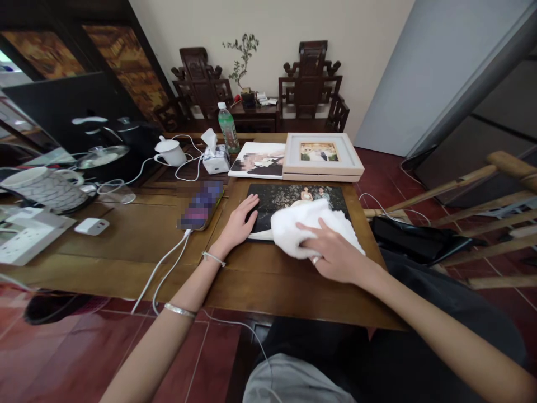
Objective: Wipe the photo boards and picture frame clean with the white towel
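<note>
A dark wedding photo print [274,198] lies flat on the wooden table, its lower right part covered by a fluffy white cloth [302,221]. Fingers stretched out, my left hand [241,224] rests on the print's left edge and on the wood beside it. My right hand [335,252], wearing a ring, presses on the white cloth, with its fingers partly sunk into the folds. Just behind the print are a white-bordered photo [260,159] and a pale box frame [352,159] with a small couple picture set in it.
A phone [203,207] on a charging cable lies left of my left hand. Farther left are a power strip [25,235], a white charger [91,226], a patterned pitcher [42,187] and a lidded cup [170,151]. A tissue box [216,162] and a bottle [227,129] stand behind.
</note>
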`<state>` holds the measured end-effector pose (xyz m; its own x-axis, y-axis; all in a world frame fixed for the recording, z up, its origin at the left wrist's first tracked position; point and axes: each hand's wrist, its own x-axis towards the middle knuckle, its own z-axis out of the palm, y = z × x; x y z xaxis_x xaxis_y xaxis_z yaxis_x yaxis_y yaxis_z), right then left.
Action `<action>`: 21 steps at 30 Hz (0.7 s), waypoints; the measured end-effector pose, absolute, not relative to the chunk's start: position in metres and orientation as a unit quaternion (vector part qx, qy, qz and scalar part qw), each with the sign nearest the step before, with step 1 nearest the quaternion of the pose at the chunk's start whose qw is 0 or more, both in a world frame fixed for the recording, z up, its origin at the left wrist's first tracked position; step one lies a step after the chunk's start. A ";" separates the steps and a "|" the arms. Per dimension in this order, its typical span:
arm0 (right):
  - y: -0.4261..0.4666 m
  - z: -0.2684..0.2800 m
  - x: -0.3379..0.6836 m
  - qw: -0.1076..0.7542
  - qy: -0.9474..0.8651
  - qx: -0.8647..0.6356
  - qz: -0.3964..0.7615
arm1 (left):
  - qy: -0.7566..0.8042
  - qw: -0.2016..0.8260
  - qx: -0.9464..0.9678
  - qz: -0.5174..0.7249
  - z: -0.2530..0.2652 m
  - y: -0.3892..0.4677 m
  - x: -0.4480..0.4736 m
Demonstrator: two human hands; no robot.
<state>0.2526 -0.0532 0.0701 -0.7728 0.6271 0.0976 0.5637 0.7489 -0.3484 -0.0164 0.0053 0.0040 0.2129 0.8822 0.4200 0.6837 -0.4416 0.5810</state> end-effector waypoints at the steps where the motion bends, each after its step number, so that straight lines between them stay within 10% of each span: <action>1: -0.041 0.070 0.250 0.109 -0.927 -0.329 0.145 | 0.510 0.135 0.767 0.365 0.004 0.005 -0.016; 21: 0.038 0.078 0.223 0.135 -0.886 -0.422 0.136 | 0.513 0.138 0.768 0.357 0.002 0.006 -0.018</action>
<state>0.2234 0.0375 0.0780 -0.6072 0.7848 0.1237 0.7113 0.6064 -0.3555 -0.0183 0.0064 0.0021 0.2179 0.8870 0.4071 0.6898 -0.4350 0.5787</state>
